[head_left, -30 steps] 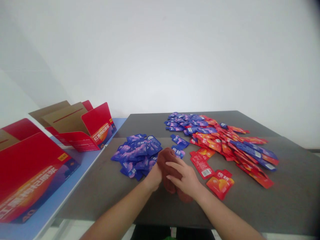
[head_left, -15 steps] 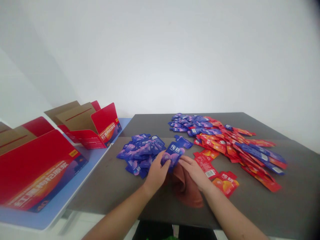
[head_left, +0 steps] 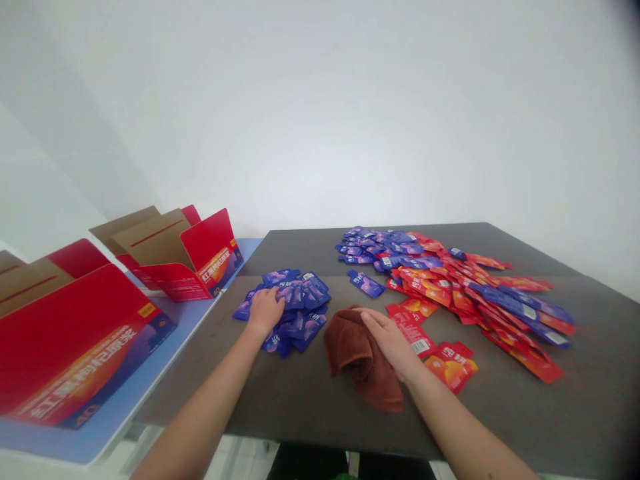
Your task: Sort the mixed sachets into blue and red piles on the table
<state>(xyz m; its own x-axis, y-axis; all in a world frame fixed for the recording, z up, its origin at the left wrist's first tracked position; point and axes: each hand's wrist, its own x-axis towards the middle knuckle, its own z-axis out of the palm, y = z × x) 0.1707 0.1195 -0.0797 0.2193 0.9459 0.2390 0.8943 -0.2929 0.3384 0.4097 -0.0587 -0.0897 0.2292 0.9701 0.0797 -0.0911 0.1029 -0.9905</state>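
Observation:
My left hand (head_left: 267, 310) lies over the left part of a small pile of blue packets (head_left: 310, 327). Its fingers point down among them, with the tips hidden, so whether it grips one cannot be told. A crumpled brown cloth (head_left: 360, 360) rests on the table in front of me. On the cloth's right edge is my right hand (head_left: 390, 340), closed on the fabric with the thumb side up. One loose blue packet (head_left: 367, 284) lies beyond the cloth, apart from the pile.
Red packets (head_left: 453, 367) lie just right of my right hand. Behind them a long heap of red and blue packets (head_left: 430, 280) spreads across the dark table (head_left: 290, 407). Two open red cartons (head_left: 75, 333) (head_left: 170, 277) stand at the left on a blue surface (head_left: 187, 320).
The blue packet held between both hands is gone from there. My left hand has moved left onto the pile. My right hand has closed on the cloth, which now shows more fully.

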